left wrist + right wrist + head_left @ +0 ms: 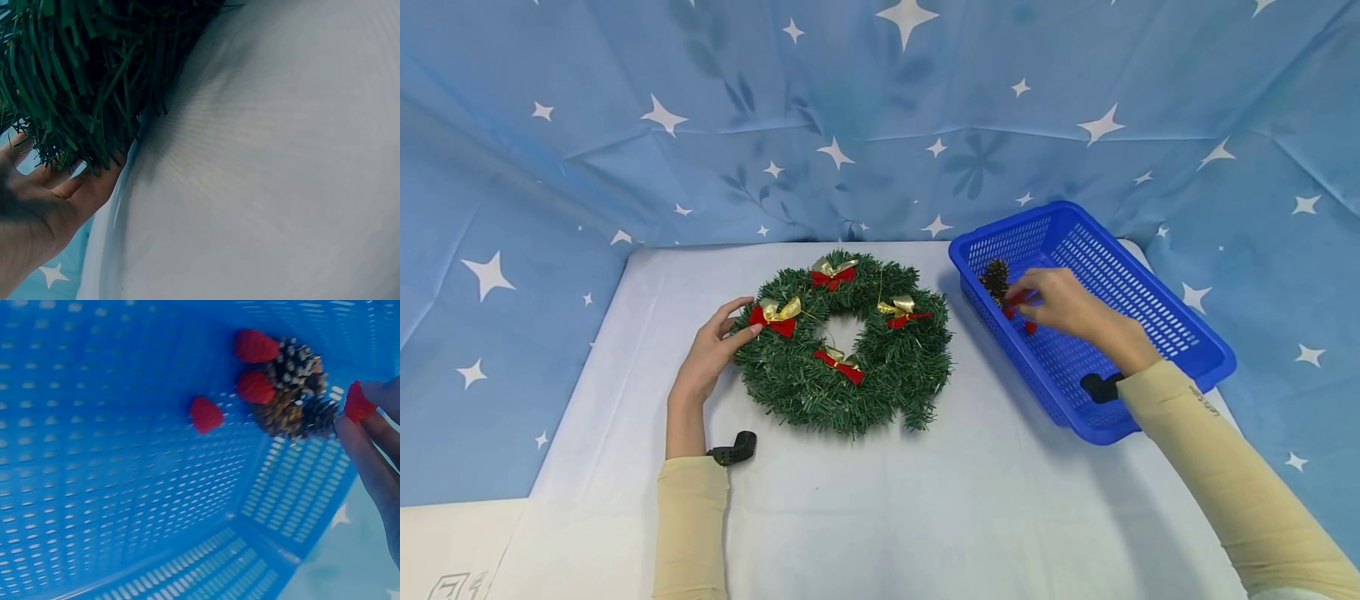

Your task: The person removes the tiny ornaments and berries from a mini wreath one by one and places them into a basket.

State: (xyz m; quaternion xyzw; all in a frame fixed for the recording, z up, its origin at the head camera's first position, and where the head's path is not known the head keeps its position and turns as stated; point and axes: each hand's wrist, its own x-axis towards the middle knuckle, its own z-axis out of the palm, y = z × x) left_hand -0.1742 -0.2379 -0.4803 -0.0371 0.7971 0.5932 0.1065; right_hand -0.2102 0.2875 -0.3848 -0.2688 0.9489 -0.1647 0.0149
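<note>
A green wreath [842, 400] lies on the white table, decorated with several red and gold bows [832, 273]. My left hand [707, 350] holds its left edge, thumb near the left bow; some fingertips are hidden by the greenery [75, 81]. Over the blue plastic basket [1138, 250] at the right, my right hand [1060, 304] pinches a red raspberry [359, 403] between thumb and fingers. Three more raspberries [206, 414] and several brown pine cones [281, 412] lie inside the basket, below and beside that hand.
The basket's raised rim [1000, 350] stands between the wreath and the right hand. A blue cloth with white stars [850, 108] hangs behind and at both sides of the white tabletop [880, 517]. Black wrist cameras [737, 450] sit on both wrists.
</note>
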